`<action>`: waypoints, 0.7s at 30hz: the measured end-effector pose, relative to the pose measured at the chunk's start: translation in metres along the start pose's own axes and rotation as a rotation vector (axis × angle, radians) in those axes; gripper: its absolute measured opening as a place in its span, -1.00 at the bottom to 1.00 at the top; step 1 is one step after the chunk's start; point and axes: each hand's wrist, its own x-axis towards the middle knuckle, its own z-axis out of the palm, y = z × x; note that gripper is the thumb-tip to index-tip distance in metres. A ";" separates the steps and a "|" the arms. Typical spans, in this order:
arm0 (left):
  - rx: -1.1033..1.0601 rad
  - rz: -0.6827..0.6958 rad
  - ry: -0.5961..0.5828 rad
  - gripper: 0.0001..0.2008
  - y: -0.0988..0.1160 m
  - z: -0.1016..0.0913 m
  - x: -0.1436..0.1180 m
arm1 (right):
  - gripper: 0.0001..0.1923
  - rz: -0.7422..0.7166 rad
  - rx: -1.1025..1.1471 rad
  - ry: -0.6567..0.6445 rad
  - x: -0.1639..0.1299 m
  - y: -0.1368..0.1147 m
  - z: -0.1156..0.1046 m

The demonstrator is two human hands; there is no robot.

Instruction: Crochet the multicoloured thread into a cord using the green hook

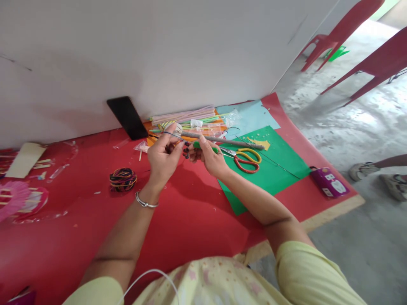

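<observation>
My left hand [163, 156] pinches a thin dark wire [173, 135] between thumb and fingers, just above the red paper-covered table [79, 237]. Close beside it, my right hand [210, 159] grips a small green piece [199, 145]; the fingertips of both hands nearly touch. A long grey-brown stick [222, 140] lies just behind my hands, pointing right. Scissors [244, 160] with yellow and red handles rest on a green paper sheet [270, 173] right of my right hand.
A coil of multicoloured wire [123, 178] lies left of my hands. A black phone [127, 117] leans on the white wall. Straws [184, 115] and a blue sheet [251, 116] sit behind. A purple box [329, 182] is near the table's right edge. Another person's shoes [359, 171] and red chairs [337, 38] are beyond.
</observation>
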 end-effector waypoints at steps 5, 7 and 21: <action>0.053 0.100 0.064 -0.44 -0.017 0.005 -0.003 | -0.27 0.081 0.220 0.108 0.001 0.002 0.009; 0.041 0.120 0.107 -0.48 -0.017 0.011 -0.005 | -0.28 0.205 0.376 0.130 0.001 -0.001 0.016; -0.498 -0.499 -0.206 -0.59 0.017 -0.006 0.010 | -0.29 0.555 0.547 -0.203 0.010 -0.017 -0.014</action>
